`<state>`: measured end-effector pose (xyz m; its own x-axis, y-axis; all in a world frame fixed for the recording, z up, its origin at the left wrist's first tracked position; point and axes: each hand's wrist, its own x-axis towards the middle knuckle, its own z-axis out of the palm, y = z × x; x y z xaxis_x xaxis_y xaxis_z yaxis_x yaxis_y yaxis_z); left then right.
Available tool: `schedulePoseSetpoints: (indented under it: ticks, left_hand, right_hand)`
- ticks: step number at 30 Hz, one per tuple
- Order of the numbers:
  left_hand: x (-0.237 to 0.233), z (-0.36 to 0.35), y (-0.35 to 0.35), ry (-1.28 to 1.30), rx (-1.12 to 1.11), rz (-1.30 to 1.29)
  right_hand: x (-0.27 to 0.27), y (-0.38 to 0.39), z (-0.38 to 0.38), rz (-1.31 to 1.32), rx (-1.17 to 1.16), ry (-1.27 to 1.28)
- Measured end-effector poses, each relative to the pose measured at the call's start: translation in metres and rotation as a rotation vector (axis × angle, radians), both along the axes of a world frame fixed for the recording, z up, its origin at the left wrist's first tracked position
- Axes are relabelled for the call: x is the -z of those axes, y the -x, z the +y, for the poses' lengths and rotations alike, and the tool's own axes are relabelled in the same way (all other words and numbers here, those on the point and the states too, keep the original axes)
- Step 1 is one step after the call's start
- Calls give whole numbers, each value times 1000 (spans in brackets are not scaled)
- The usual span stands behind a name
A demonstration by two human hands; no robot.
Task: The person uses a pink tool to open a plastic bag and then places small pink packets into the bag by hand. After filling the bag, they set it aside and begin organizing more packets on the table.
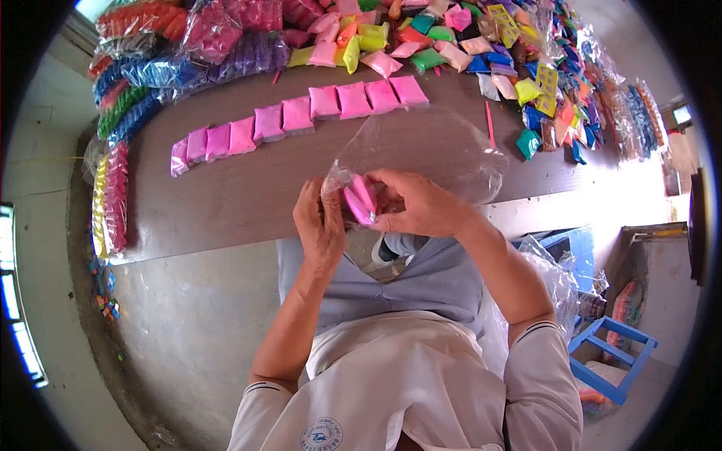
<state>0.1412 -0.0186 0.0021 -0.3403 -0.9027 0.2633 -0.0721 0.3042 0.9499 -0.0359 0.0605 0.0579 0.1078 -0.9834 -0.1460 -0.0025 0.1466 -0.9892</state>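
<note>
Near the table's front edge, my right hand [414,201] is closed around small pink packets [361,199], at least two of them pressed together. My left hand [320,218] pinches the edge of a large clear plastic bag [421,146], just left of the packets. The bag spreads out over the tabletop behind both hands. Whether the packets are inside the bag's mouth is hard to make out. Beyond the hands, a slanting row of several pink packets [283,119] lies on the dark table [203,203], running from lower left to upper right.
Loose packets of many colours [436,45] are heaped at the back right, with yellow moulded trays [546,89] among them. Filled clear bags [203,71] are stacked at the back left. A pink stick [490,124] lies right of the bag. A blue stool [613,359] stands at lower right.
</note>
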Motion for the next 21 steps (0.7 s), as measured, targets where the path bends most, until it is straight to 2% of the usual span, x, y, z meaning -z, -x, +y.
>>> schedulePoseSetpoints:
  ticks: [2, 4, 9, 11, 12, 14, 17, 20, 21]
  left_hand:
    - [-1, -3, -3, -16, 31, -8]
    - [4, -7, -7, -202, 137, 108]
    - [-1, -7, -15, -244, 254, 132]
    - [0, -6, -13, -253, 292, 146]
    - [0, -5, -11, -246, 281, 144]
    - [-1, -4, -11, -239, 272, 138]
    - [-2, -3, -12, -342, 264, 113]
    - [-1, -3, -11, -327, 270, 107]
    - [-1, -2, -12, -242, 270, 80]
  right_hand:
    - [10, -3, -4, 302, 81, 86]
    - [12, -9, -5, 325, 113, 93]
    - [11, -13, -9, 507, 138, 41]
    - [23, -11, -10, 800, 259, 481]
    - [22, -12, -10, 801, 263, 481]
    - [20, -13, -10, 643, 219, 368]
    - [18, -12, -8, 610, 201, 336]
    - [16, -13, -6, 553, 181, 218]
    - [17, -14, -6, 551, 183, 219]
